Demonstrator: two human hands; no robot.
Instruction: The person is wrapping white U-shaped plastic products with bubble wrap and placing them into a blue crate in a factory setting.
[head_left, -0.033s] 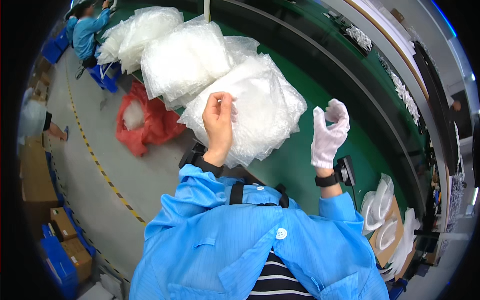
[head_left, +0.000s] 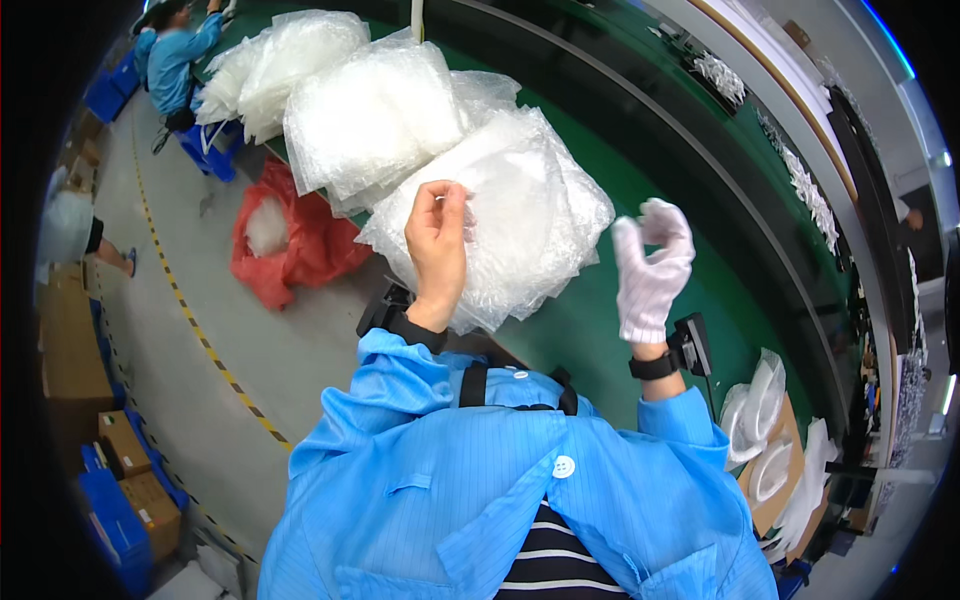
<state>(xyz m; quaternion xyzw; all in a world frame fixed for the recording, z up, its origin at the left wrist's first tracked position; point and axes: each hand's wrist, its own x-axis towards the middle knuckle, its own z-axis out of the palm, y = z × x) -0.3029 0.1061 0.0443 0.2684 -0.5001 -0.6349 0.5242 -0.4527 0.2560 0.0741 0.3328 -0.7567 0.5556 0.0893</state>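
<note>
A stack of clear bubble-wrap bags (head_left: 520, 200) lies on the green table, overlapping further stacks toward the far left. Over its near left part is my bare left hand (head_left: 437, 235), thumb and fingers curled together in a pinch. Thin clear film shows beside those fingertips, and it looks like the edge of one bag. To the right of the stack, my right hand (head_left: 654, 270) wears a white knit glove. Its thumb and bent fingers stand apart, with nothing seen between them. Both wrists carry black straps with small devices.
More bubble-wrap stacks (head_left: 370, 110) extend to the far left. On the floor sits a red plastic bag (head_left: 300, 250) with white material inside. Cartons and blue crates line the left. At right lie white rolled pieces (head_left: 760, 410) on cardboard. A co-worker in blue (head_left: 178, 55) sits far left.
My gloved right hand has shifted slightly left, closer to the bag stack. My left hand stays almost in place, still pinched.
</note>
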